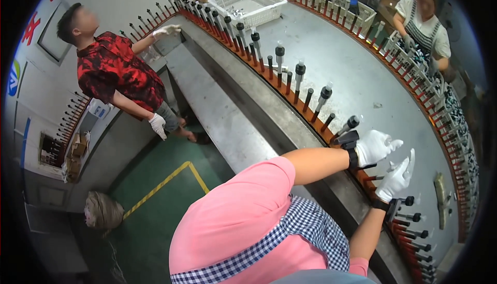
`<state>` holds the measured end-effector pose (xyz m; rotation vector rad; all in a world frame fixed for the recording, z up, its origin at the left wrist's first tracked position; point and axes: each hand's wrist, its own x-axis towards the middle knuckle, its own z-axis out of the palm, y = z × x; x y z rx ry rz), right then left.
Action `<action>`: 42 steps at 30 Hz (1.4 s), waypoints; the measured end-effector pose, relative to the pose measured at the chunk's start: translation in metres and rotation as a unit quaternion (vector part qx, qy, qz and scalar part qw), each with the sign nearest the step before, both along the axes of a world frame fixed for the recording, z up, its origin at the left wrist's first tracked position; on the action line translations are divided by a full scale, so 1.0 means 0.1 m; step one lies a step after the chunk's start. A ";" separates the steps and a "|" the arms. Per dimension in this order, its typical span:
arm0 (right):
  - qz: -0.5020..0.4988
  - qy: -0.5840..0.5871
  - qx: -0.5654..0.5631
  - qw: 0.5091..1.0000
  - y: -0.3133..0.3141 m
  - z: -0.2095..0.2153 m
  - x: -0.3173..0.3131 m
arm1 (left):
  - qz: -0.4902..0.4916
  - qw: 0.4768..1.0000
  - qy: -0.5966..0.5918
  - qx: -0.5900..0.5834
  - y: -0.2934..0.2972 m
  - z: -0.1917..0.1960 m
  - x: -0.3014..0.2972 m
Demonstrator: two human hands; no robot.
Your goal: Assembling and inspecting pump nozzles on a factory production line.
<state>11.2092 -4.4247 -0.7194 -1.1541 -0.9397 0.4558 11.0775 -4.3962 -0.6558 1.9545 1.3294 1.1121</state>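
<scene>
Half-curled, whether holding anything I cannot tell, my left hand (377,148) and right hand (395,180) could, with 1 careless swing, knock the black-collared rod (352,122) near the left.

Straight past the fingertips of the left hand (375,148) and right hand (395,181), the grey tabletop (383,97) gives open passage toward the far rail (456,180), whose posts bar the way. Only a narrow gap parts the two hands, so each is the other's nearest obstacle. Leftward and rightward of the fingers, the near row of black-collared posts (324,93) fences the rim. An olive strip (441,198) lies beyond the right fingers; far leftward, a white crate (279,6) blocks the surface.
</scene>
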 end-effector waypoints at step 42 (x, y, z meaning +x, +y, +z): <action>0.137 0.019 -0.102 0.985 -0.48 0.62 1.80 | 0.004 0.939 -0.309 -0.149 -0.48 0.32 1.95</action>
